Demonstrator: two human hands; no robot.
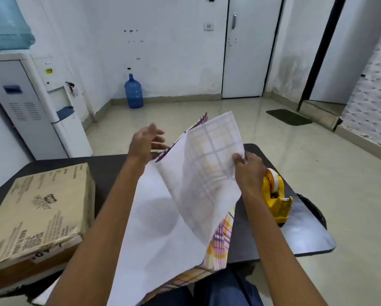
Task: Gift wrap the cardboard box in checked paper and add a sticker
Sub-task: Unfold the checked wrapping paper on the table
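Checked paper lengthwise forward; right hand pinching edge.

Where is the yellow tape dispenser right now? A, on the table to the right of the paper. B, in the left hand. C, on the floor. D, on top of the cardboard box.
A: the tape dispenser stands on the dark table, right of the checked paper and beside the right hand.

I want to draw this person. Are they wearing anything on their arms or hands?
No. Both arms are bare as far as the picture shows: no sleeves, gloves, watch or bracelets. The left hand and right hand show no rings, though the left fingers are blurred.
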